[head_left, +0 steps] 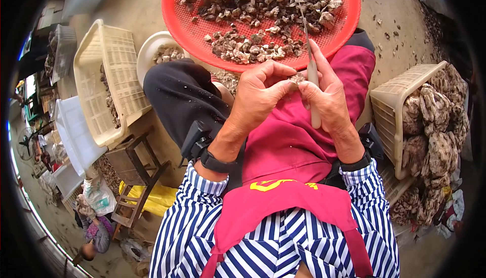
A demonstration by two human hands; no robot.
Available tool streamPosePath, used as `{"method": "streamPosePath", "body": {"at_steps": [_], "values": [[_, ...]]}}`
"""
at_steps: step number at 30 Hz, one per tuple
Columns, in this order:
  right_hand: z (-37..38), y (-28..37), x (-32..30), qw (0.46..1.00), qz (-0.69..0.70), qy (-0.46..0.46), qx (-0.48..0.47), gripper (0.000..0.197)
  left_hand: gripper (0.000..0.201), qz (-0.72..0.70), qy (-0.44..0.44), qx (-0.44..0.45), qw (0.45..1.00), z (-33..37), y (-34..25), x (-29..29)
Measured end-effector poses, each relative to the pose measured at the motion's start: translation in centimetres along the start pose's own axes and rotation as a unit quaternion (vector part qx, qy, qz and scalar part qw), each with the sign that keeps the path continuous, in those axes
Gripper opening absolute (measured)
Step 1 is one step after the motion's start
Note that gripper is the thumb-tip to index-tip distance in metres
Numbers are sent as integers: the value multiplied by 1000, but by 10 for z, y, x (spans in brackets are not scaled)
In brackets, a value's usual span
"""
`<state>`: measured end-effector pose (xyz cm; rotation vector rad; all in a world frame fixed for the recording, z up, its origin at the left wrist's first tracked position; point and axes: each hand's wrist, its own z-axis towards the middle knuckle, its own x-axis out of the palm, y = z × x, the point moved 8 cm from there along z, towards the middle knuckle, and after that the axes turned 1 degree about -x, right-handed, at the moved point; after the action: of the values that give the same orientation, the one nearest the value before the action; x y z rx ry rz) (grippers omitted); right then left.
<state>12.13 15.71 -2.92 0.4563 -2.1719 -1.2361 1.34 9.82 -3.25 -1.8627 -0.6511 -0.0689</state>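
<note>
— How is the floor (389,20) looking around the red tray (350,10)?

— It is spreading beige and dirty on both sides of the tray, with dark crumbs scattering to its right.

— And the hands?

— Just below the tray's near rim, the left hand (255,88) is pinching a small pale piece (296,79), thumb and forefinger clamped on it. The right hand (328,96) is gripping a knife (313,73) by its pale handle, the blade pointing up over the tray.

— Where is the piece sitting?

— Between the hands, outside the tray's near rim, beside the handle. Whether the right thumb is touching it, I cannot tell.

— What is the tray carrying?

— Small pale chunks (248,49) are lying nearer its rim; bigger, darker lumps (238,5) are heaping farther in.

— Farther out?

— Left of the tray, a white bowl (144,58) is standing, with a beige crate (121,50) beyond. Right of the tray, toward the wearer, another crate (391,113) is bulging with brownish clusters (435,121). Well apart, lower left of the tray, a person (98,235) is appearing.
</note>
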Motion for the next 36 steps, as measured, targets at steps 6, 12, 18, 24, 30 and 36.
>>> {"method": "streamPosePath", "body": {"at_steps": [6, 12, 18, 24, 30, 36], "values": [[1, 4, 3, 998, -21, -1, -59, 79, 14, -15, 14, -37, 999, 1, 7, -1], [-2, 13, 12, 998, 8, 31, -49, 75, 18, -87, 29, -101, 991, 3, 16, -6], [6, 12, 4, 997, -7, 7, -75, 76, 20, -252, 60, -132, 957, 5, 25, -9], [35, 18, -9, 989, -98, -45, -101, 73, 19, -199, -39, -107, 973, 7, 22, -26], [34, 13, -12, 978, -177, -70, -80, 68, 19, -105, -57, -44, 992, 7, 15, -31], [25, 0, 0, 997, -81, -4, -16, 70, 18, -30, -3, -53, 998, 6, 14, -14]]}}
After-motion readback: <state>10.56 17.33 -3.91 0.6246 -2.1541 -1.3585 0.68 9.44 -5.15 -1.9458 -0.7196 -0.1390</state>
